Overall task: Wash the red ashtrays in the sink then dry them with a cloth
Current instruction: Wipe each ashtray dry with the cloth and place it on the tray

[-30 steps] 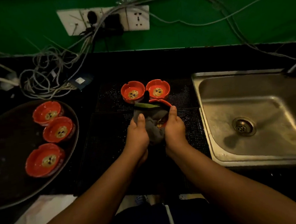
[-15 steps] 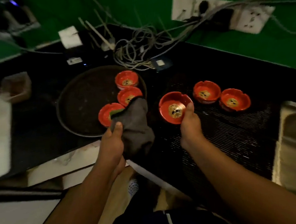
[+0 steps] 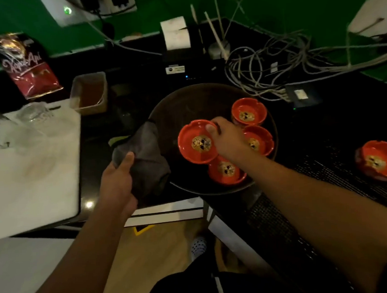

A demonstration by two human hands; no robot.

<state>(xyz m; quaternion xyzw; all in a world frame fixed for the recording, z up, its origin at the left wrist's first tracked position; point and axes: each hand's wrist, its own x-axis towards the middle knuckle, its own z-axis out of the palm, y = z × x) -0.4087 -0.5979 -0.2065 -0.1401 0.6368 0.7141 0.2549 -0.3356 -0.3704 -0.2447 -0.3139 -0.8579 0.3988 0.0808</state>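
The right hand [image 3: 227,137] pinches a red ashtray [image 3: 197,146] by its rim over the round tray [image 3: 185,101] (three more ashtrays [image 3: 249,111] sit there, right side) while the left hand [image 3: 118,185] clutches a grey cloth [image 3: 148,158]

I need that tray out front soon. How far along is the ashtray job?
Looks done: the back ashtray, middle ashtray and front ashtray sit on the round tray. In hand: the right hand holds a fourth red ashtray by its rim over the tray; the left hand grips the grey cloth. Left: at least a fifth ashtray waits on the black mat at the right.
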